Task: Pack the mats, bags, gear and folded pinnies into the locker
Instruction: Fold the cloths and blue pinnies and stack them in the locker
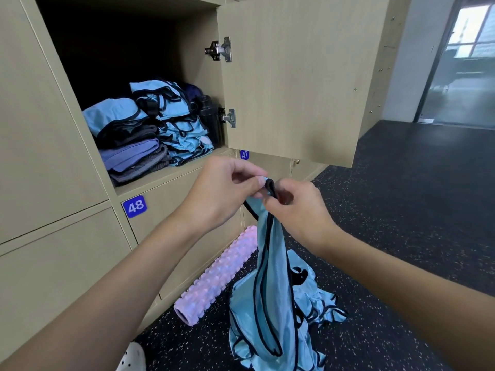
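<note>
A wall of beige lockers stands over a dark speckled floor (401,199), and the open locker (171,22), door (292,76) swung right, holds stacked folded pinnies (176,121) with dark and purple cloth piled to their left. Before it, the left hand (222,191) and right hand (297,210) pinch the black-trimmed top edge of a light blue pinny (267,290) hanging down between them. A pink ridged foam roller (217,277) lies at the locker base near number plates 48 (134,206) and 47 (244,154), beside more blue pinnies (316,298) heaped on the floor.
</note>
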`<act>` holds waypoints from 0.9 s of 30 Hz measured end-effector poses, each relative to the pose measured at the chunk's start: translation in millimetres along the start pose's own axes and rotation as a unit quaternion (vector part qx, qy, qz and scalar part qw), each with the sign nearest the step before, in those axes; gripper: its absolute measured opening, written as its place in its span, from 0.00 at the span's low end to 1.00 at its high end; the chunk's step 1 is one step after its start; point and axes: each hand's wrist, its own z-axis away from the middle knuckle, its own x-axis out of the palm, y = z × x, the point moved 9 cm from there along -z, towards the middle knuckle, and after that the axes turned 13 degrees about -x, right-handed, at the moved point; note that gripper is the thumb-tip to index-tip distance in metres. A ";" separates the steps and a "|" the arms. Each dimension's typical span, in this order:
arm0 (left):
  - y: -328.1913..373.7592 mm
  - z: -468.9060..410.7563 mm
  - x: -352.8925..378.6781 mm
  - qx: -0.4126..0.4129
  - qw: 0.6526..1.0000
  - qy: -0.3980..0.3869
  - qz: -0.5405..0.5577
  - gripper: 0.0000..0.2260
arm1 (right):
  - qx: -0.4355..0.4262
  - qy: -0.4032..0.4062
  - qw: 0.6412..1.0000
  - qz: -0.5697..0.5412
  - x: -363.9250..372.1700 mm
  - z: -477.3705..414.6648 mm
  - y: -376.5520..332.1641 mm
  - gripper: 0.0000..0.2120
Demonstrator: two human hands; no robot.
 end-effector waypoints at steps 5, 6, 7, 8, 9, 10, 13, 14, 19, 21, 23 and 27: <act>8.8 0.7 -13.6 0.094 0.977 0.120 -0.152 0.04 | -0.024 -0.045 0.998 -0.046 9.3 1.0 -8.1 0.16; 10.7 1.3 -14.0 0.107 0.977 0.121 -0.137 0.06 | -0.025 -0.039 0.997 -0.055 8.7 0.3 -9.5 0.16; 12.2 1.9 -14.4 0.110 0.980 0.121 -0.117 0.08 | -0.024 -0.034 0.997 -0.061 8.0 -0.7 -10.8 0.16; 13.1 2.1 -14.6 0.108 0.981 0.125 -0.100 0.10 | -0.021 -0.031 0.997 -0.063 8.5 -1.7 -11.9 0.15; 14.4 2.3 -15.5 0.107 0.981 0.133 -0.090 0.11 | -0.019 -0.033 0.997 -0.063 10.2 -2.2 -12.7 0.13; 15.9 2.3 -16.8 0.108 0.980 0.145 -0.086 0.11 | -0.015 -0.038 0.997 -0.062 12.6 -2.4 -12.6 0.10; 19.0 3.7 -23.1 0.111 0.974 0.176 -0.085 0.07 | 0.004 -0.045 0.998 -0.049 14.8 -2.7 -10.3 0.06; 19.5 4.0 -25.1 0.113 0.973 0.182 -0.086 0.06 | 0.011 -0.048 0.998 -0.049 14.0 -3.2 -9.8 0.05; 18.9 1.5 -31.4 0.104 0.973 0.189 -0.082 0.04 | 0.017 -0.066 0.997 -0.036 11.4 -4.7 -12.2 0.03; 21.5 -0.5 -36.4 0.095 0.974 0.188 -0.086 0.03 | 0.008 -0.064 0.997 -0.033 10.5 -4.3 -16.1 0.07; 24.1 -2.7 -38.3 0.083 0.978 0.157 -0.113 0.07 | -0.004 -0.056 0.997 -0.047 8.0 -5.6 -21.9 0.08; 18.4 -4.3 -25.0 0.043 0.977 0.023 -0.210 0.19 | -0.027 -0.030 0.997 -0.064 -1.2 -10.8 -28.9 0.07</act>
